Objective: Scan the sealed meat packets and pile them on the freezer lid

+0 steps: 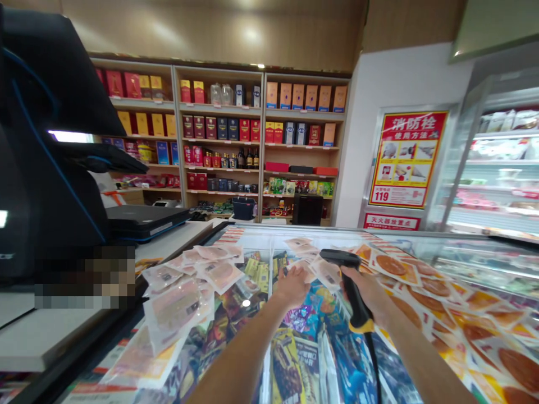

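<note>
My right hand [368, 294] is wrapped round the grip of a black and yellow barcode scanner [356, 292]. The scanner's head points left, over a flat clear packet [328, 272] with a label on it. Just left of that, my left hand [292, 285] reaches forward with its fingers stretched out, touching the edge of another flat packet [309, 270]. Both hands are above the glass top of a chest freezer [252, 238]. To the left lies a loose pile of see-through packets [179, 306], back sides up. Many orange-and-white packets with round brown contents [435, 287] cover the right side.
Under the glass are colourful ice-cream wrappers [288, 365]. A black checkout terminal [50, 140] and a white counter [63, 331] stand at the left. The scanner's cable [374, 365] hangs towards me. Behind are shelves of boxes [221, 129]; a lit fridge [501, 163] is at the right.
</note>
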A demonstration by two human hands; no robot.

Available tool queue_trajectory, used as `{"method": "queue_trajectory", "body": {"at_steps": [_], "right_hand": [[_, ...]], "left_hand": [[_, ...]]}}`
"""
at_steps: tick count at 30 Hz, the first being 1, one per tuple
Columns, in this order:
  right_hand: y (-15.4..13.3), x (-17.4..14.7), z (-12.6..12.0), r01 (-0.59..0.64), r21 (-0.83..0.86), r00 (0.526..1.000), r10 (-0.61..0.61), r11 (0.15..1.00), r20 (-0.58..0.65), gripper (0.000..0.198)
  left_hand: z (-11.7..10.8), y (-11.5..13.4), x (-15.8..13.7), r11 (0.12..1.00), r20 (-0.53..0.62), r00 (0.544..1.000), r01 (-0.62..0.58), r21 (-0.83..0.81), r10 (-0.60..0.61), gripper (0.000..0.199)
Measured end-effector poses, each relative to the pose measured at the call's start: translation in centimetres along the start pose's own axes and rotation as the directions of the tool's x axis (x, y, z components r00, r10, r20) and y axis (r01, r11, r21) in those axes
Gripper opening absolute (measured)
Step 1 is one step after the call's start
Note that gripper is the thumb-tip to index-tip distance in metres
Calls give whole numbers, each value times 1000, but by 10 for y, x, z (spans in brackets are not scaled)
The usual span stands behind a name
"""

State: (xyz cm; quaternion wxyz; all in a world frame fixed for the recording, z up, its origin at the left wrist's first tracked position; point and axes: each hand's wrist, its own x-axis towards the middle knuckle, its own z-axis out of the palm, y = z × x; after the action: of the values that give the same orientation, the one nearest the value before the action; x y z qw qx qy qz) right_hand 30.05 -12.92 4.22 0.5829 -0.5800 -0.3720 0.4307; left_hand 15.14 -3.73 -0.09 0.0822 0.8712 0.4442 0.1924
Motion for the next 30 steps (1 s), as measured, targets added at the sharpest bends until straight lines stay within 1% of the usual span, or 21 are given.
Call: {"method": "queue_trajectory", "body": {"at_steps": [2, 4, 9, 12, 14, 17, 20, 23, 27, 30], "right_hand": [[1, 1, 0, -2, -5, 1000, 2, 1000, -1, 24], [1, 2, 0, 4, -8, 1000, -4, 1000, -2, 24], [2, 1, 0, 6, 19, 1000, -5, 1000, -9, 23], [1, 0, 0, 3, 43, 1000, -2, 999, -11, 21], [1, 0, -1, 4, 39, 1000, -3, 999, -17, 22], [1, -1, 1, 20, 22, 1000, -20, 1000, -12, 23], [0, -4, 7, 6, 30, 1000, -6, 1000, 13, 22], [-2, -9, 13, -19, 35, 999, 17, 999, 41, 21], [-4, -15, 19, -20, 26, 997, 18, 999, 78, 21], [-4, -18, 22, -18, 27, 994, 15, 999, 111, 22]], "left_hand": [[-1, 1, -1, 999, 38, 999, -22, 34, 21, 38], [-4, 0, -4, 997, 46, 999, -25, 73, 22, 38], [-13, -2, -14, 984, 12, 1000, 1, 180, -3, 33], [-21, -9, -22, 968, -21, 998, 56, 244, -52, 29], [-30, -18, -27, 953, -68, 991, 132, 273, -118, 27], [-44, -35, -31, 920, -153, 957, 280, 274, -246, 26], [-54, -48, -30, 876, -193, 902, 424, 228, -386, 39], [-57, -51, -26, 849, -149, 866, 498, 176, -477, 50], [-54, -49, -18, 833, -68, 842, 539, 123, -535, 50], [-52, -52, -11, 815, -28, 821, 569, 109, -570, 51]]}}
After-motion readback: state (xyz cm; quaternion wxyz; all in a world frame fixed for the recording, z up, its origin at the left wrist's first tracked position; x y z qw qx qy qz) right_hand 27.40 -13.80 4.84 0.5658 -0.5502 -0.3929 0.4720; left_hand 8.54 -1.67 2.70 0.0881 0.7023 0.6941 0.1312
